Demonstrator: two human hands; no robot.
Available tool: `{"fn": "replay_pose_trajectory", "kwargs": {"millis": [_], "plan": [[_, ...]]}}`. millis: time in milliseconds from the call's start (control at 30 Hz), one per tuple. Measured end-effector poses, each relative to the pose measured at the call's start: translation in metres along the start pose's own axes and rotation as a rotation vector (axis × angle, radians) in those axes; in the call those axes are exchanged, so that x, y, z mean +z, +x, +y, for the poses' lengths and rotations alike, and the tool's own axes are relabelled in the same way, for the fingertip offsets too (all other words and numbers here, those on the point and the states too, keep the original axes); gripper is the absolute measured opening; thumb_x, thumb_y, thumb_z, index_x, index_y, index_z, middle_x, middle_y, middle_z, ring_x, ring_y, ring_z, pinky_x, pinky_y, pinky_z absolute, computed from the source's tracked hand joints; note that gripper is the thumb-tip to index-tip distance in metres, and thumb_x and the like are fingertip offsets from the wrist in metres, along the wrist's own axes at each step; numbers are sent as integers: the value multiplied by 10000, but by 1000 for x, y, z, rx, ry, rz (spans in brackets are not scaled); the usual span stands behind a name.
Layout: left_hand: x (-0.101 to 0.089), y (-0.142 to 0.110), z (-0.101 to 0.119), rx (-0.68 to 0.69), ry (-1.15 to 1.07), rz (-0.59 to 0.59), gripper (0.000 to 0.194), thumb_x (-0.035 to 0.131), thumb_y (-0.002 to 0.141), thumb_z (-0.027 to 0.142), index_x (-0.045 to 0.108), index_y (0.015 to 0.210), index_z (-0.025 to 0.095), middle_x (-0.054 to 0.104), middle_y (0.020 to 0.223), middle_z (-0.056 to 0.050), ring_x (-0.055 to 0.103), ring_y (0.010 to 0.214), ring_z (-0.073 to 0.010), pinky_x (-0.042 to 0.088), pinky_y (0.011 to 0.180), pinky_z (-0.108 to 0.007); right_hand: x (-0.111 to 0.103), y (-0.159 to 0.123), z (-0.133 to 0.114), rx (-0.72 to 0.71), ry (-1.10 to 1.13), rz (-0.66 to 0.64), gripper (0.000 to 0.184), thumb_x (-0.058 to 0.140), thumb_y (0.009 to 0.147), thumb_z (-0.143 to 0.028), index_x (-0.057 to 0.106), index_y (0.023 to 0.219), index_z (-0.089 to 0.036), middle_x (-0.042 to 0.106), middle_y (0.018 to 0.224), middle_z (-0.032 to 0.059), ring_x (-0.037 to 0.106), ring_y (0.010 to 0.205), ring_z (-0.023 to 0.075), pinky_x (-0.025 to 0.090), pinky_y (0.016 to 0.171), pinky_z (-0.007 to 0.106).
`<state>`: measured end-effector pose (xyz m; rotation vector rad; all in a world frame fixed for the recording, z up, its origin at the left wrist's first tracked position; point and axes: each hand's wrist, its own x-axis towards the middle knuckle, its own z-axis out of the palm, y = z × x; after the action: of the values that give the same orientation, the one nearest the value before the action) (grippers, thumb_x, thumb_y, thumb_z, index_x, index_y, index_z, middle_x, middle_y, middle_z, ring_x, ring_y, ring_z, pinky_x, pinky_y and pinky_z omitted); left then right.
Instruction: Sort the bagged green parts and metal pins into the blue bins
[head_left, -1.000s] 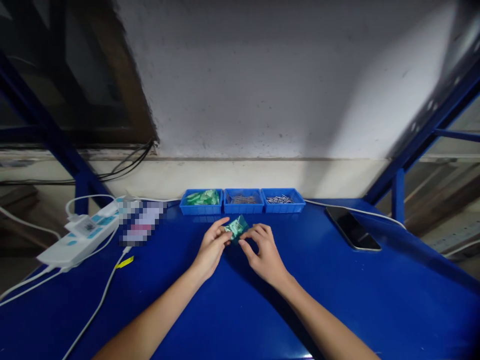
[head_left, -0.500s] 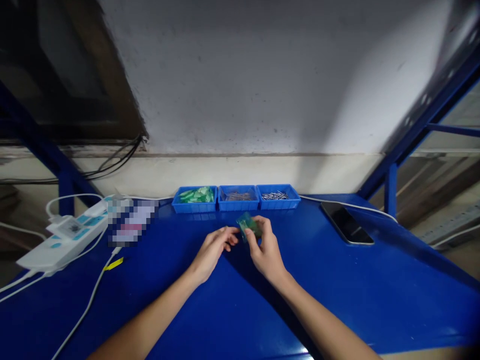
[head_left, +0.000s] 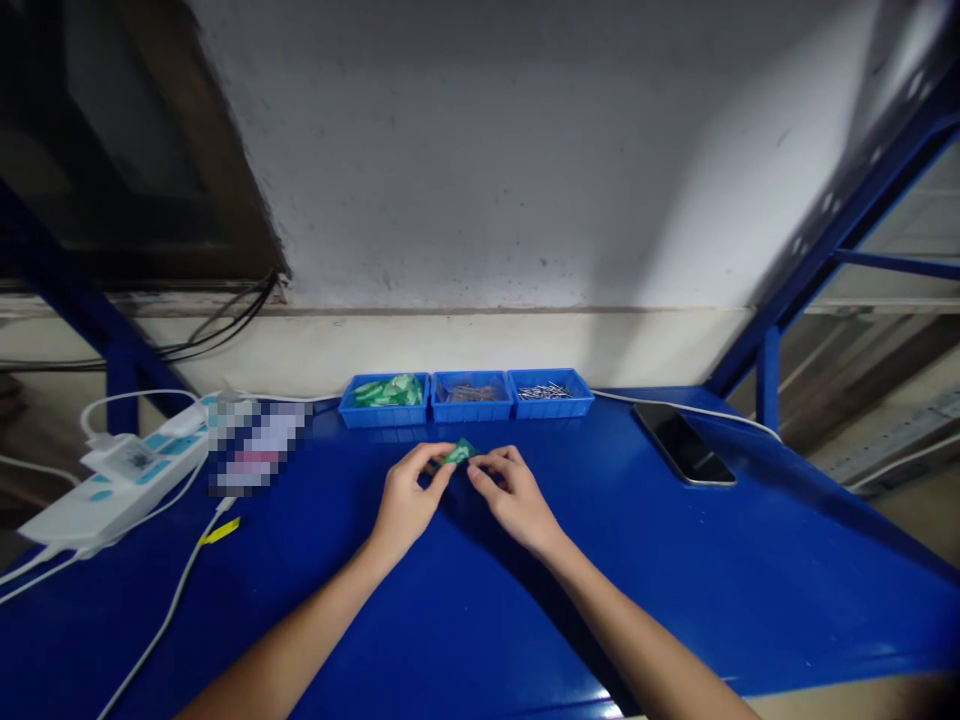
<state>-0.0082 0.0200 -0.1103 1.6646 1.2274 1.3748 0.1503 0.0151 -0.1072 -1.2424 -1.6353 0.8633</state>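
Observation:
Between my two hands is a small green plastic packet (head_left: 461, 453), a little above the blue tabletop. My left hand (head_left: 411, 490) pinches it between thumb and fingers on its left side. At the packet's right edge, my right hand (head_left: 517, 497) is closed in a pinch, its fingertips touching the edge. Beyond the hands, three blue bins stand in a row. More green packets fill the left bin (head_left: 384, 420). Thin brownish pieces lie in the middle bin (head_left: 471, 411), too small to name. The right bin (head_left: 551, 408) holds several thin silvery metal pieces like nails or screws.
A black phone (head_left: 686, 445) lies on the right of the blue table (head_left: 465, 620). On the left are a white power strip (head_left: 112, 495), a blurred-out flat object (head_left: 259, 450) and a white cable (head_left: 176, 600) with a yellow tag. Blue frame posts flank the table.
My left hand has closed on the green packet, which has moved left. My right hand has shifted its hold from the packet's body to its right edge. The view has shifted slightly.

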Motion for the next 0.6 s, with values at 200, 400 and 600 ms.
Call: {"fn": "replay_pose_trajectory", "kwargs": {"millis": [200,400,600], "plan": [[2,-5,7,150,147,-205,229,632,781,287,671,1001,237,607,1051,-73,557,1015,-218,432,873,-337,-4,7,-1,108,353,-52,277,491,849,-339,647,977,-147,568,707,13,506,597,119,414,562,241],[2,0,8,-407,-427,-85,402,547,819,508,648,921,133,660,902,-93,610,810,-174,448,661,-257,2,0,9,-345,-208,49,372,437,860,-154,618,1176,-229,537,885,62,540,763,154,471,705,289],[-30,37,7,-309,-44,-37,239,590,785,333,671,881,130,684,827,-62,611,710,-146,447,575,-213,11,-7,10,-391,-376,-52,397,452,866,-158,561,1237,-249,482,1050,92,531,940,185,496,822,336]]}}
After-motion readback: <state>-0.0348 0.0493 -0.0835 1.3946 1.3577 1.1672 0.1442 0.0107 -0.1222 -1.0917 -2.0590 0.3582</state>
